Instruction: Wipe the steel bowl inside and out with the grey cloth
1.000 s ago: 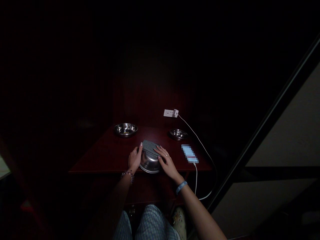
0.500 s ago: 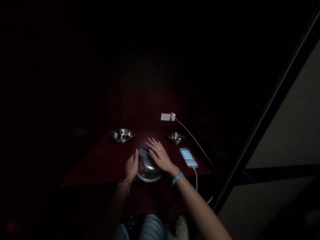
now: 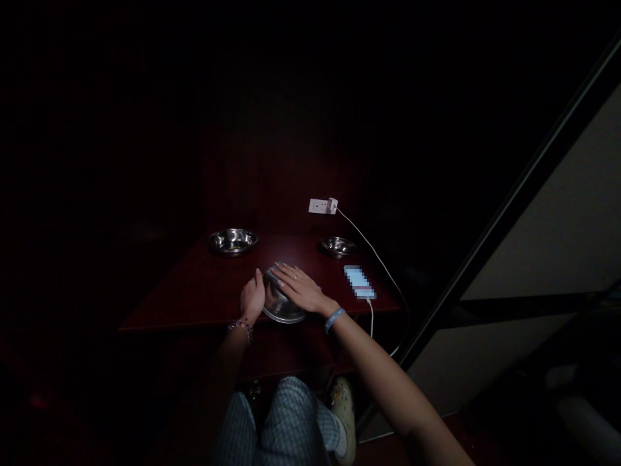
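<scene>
A shiny steel bowl (image 3: 284,307) rests upside down near the front edge of the red-brown table (image 3: 179,294). My left hand (image 3: 252,299) grips its left side, the thumb pointing up. Flat across the top of the bowl lies my right hand (image 3: 298,289), fingers stretched out and close together. Under those fingers is a grey cloth (image 3: 277,264), mostly covered by the hand.
Behind on the left stands a second steel bowl (image 3: 233,241) with something yellowish inside. A smaller steel dish (image 3: 338,246) sits back right. A lit phone (image 3: 359,282) lies on the right, its white cable (image 3: 372,249) running to a wall socket (image 3: 319,206).
My right hand has slid left and away from me over the bowl's top, covering most of the grey cloth. My left hand stays at the bowl's side. The camera view has shifted slightly.
</scene>
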Tool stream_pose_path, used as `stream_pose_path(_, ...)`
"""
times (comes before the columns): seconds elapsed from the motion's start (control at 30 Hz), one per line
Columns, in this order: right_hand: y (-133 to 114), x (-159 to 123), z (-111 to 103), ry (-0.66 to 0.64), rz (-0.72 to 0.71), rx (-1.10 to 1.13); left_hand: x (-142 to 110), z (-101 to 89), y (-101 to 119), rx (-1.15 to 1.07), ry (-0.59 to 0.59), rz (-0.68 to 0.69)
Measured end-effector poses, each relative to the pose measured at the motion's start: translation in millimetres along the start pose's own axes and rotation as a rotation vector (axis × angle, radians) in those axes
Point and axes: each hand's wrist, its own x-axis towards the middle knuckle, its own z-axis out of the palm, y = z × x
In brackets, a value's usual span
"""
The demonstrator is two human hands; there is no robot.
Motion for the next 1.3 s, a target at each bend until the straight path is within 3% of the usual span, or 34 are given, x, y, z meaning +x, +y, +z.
stream_pose_path(0.27, -4, 3, -18, 0.079, -0.033, -0.038, 0, 0.6, -2, -0.017, 0.001, 0.048)
stream_pose_path(0.4, -2, 10, -10, 0.014, -0.167, -0.024, 1, 2.3, -4, -0.038, 0.011, 0.063)
stream_pose_path(0.47, 1, 12, -3, 0.015, -0.154, -0.013, 3, 4.2, -6, -0.074, 0.023, 0.046)
stream_pose_path(0.63, 11, 22, 10, 0.01, -0.008, 0.03, 6, 6.5, -7, -0.163, 0.039, 0.046)
stream_pose_path(0.93, 24, 42, 19, -0.037, 0.233, 0.03, 6, 3.4, -6, -0.108, 0.028, -0.016)
stream_pose_path(1.3, 33, 49, 11, -0.058, 0.428, 0.159, 7, 3.4, -5, -0.061, 0.04, -0.068)
